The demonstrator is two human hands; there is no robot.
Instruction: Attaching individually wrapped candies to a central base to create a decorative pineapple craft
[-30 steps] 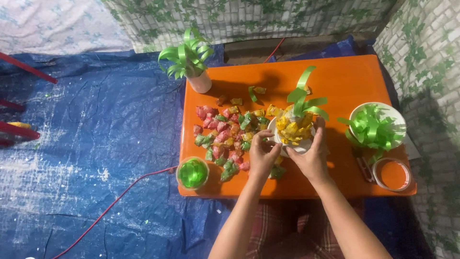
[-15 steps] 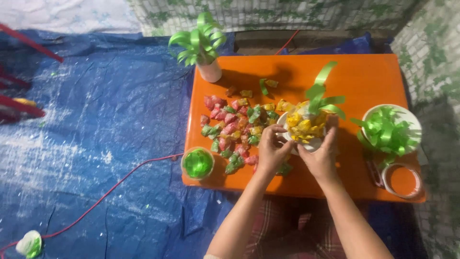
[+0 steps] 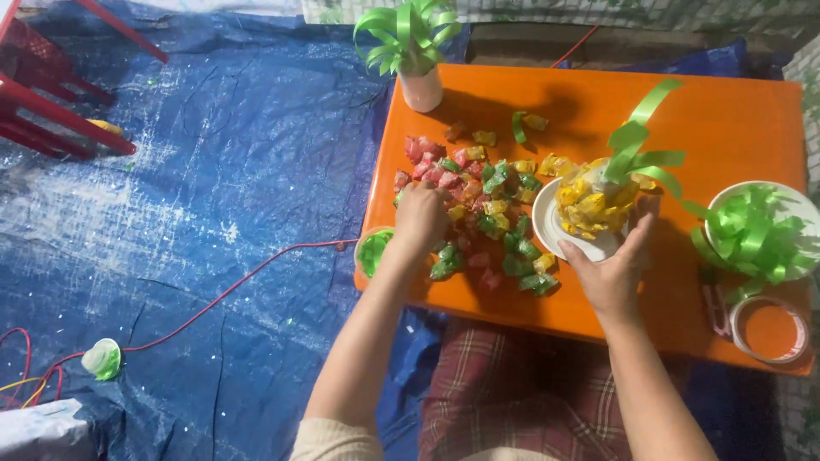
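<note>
Left hand (image 3: 420,218): arm stretched forward, palm down, fingers curled under, knuckles up. Right hand (image 3: 615,269): forearm angled in from lower right, palm up-left, fingers spread and cupped, thumb apart. Hands well apart.

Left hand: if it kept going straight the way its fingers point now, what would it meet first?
The left hand points up the orange table, into the pile of wrapped candies. It seems to touch the red ones already; depth there is unclear.
</note>
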